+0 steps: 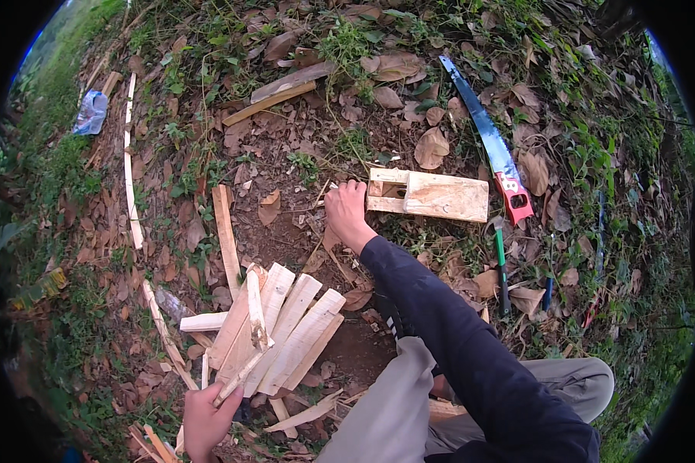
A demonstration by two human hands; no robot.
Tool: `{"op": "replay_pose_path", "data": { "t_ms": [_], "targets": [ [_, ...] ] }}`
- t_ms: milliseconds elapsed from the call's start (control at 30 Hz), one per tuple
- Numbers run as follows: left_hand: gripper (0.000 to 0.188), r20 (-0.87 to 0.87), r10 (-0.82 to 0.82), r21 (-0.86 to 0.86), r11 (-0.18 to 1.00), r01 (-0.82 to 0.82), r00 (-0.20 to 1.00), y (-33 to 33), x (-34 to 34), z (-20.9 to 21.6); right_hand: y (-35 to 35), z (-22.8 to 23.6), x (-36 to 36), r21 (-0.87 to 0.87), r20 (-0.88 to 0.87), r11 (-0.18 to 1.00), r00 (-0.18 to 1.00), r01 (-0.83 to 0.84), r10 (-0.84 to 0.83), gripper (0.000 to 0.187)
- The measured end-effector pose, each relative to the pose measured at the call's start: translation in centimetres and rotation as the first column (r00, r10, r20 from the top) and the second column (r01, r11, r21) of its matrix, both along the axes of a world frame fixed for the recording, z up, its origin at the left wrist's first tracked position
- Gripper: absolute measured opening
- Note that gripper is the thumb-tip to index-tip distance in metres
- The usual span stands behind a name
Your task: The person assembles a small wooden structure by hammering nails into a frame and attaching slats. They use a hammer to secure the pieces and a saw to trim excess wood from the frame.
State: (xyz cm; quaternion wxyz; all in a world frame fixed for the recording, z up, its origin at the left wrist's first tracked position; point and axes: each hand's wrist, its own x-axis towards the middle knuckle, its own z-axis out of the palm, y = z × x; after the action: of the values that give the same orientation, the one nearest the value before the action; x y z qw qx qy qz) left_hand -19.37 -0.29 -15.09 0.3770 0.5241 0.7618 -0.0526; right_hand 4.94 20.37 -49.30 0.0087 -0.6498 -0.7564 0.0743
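In the lower left, my left hand is closed around the end of a thin wooden stick. The stick points up and right across a fanned stack of pale wooden boards. My right hand reaches across to the middle of the ground, its fingers curled together; what they hold, if anything, is hidden. Just right of those fingers lies a small wooden box-like frame, partly covered by boards, with an opening at its left end. A short narrow wood piece rests on top of the boards.
A handsaw with a red handle lies at the upper right. Beside the frame is a green-and-black-handled hammer. Long wood strips lie at left, near a plastic bag. Dry leaves and weeds cover the ground.
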Motion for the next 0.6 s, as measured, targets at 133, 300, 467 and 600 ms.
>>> {"op": "replay_pose_path", "data": {
  "t_ms": [133,300,467,600],
  "targets": [
    [0.037,0.014,-0.004,0.004,1.000,0.004,1.000,-0.1,0.0,-0.2,-0.1,-0.4,0.1,0.024,0.020,1.000,1.000,0.008,-0.009,0.015],
    [0.033,-0.002,-0.079,0.026,0.997,0.079,0.997,0.1,-0.2,-0.3,-0.3,-0.5,0.4,0.029,0.009,0.999,1.000,-0.017,0.017,0.013],
    [0.033,-0.021,-0.047,-0.006,0.999,0.047,0.999,-0.3,-0.4,-0.4,-0.8,-0.7,1.1,0.081,-0.122,0.984,0.979,-0.156,0.165,0.009],
    [0.035,0.003,-0.044,0.022,0.999,0.044,0.999,-1.0,-1.0,-0.6,0.5,-1.1,3.1,-0.092,-0.612,0.995,0.786,0.037,-0.085,0.011]
  ]
}}
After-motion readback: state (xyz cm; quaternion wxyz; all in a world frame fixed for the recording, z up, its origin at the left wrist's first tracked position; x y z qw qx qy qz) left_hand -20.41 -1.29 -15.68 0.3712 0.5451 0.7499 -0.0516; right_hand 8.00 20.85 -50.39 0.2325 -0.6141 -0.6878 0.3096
